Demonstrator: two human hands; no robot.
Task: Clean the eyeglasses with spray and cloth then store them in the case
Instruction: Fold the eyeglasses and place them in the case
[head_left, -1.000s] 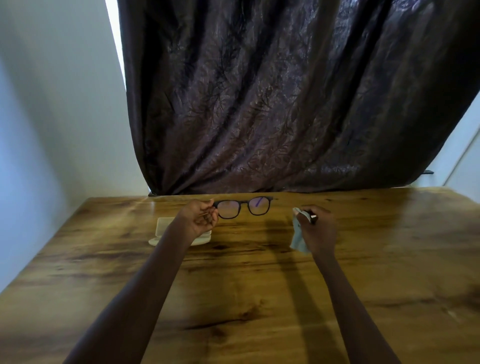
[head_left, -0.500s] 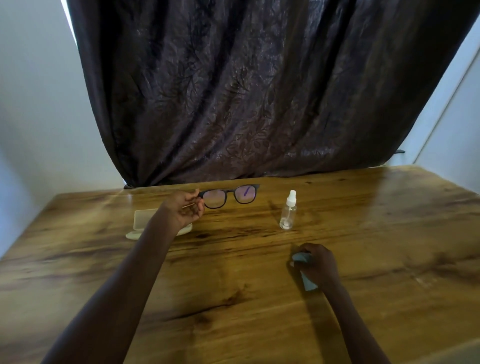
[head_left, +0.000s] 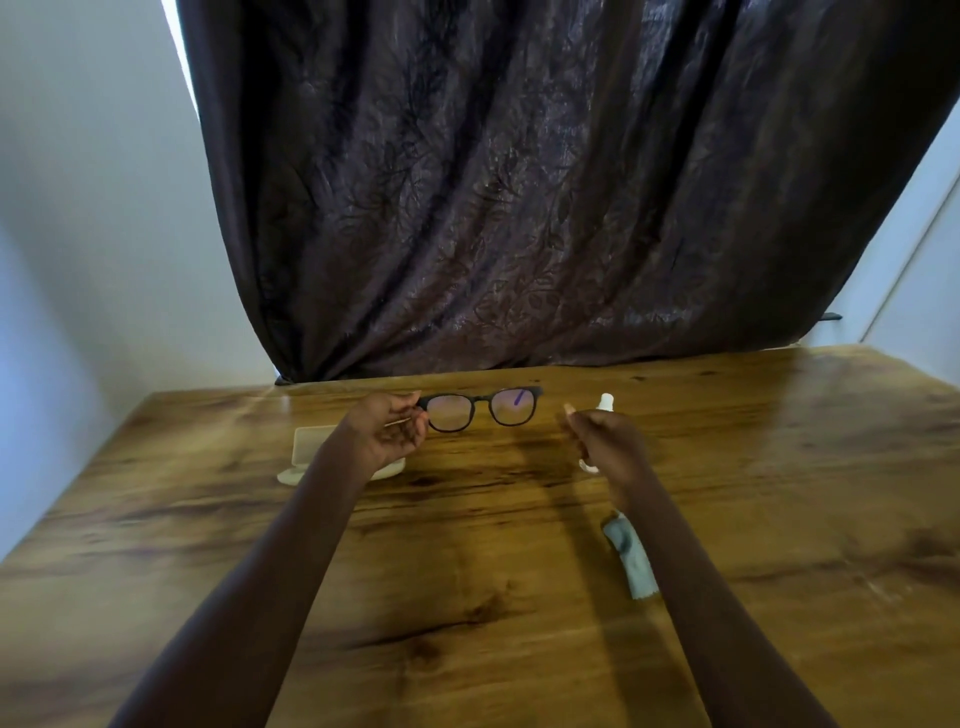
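The left hand (head_left: 387, 434) was raised above the desk (head_left: 467, 597), its fingers curled and pinching the near end of the eyeglasses (head_left: 452, 413) where the frame meets the arm. The eyeglasses jutted out from that hand toward the right hand (head_left: 605, 441), clear of the wood, lenses facing the person, the frame dark and the lens farther from the left hand showing a purple glint. A gap lay between that far lens and the right hand.

The right hand hung over the desk with one pale-tipped finger stretched toward the eyeglasses and the others bent. The spray bottle (head_left: 606, 401) stood upright right behind it: the white cap showed just above the knuckles and the clear base peeped out beside the wrist. The hand was blurred and covered the middle of the bottle, so I cannot tell whether its fingers were wrapped round the bottle or merely in front of it.

The cloth (head_left: 631, 558), pale blue and bunched into a long strip, lay on the desk below the right hand, close along the inner side of that forearm. The case (head_left: 311, 449), pale and open, sat on the desk under and behind the left wrist, which hid part of it. Beyond both hands a dark, leaf-patterned curtain (head_left: 519, 208) dropped to the far edge of the desk, with a light wall (head_left: 78, 234) beside it.
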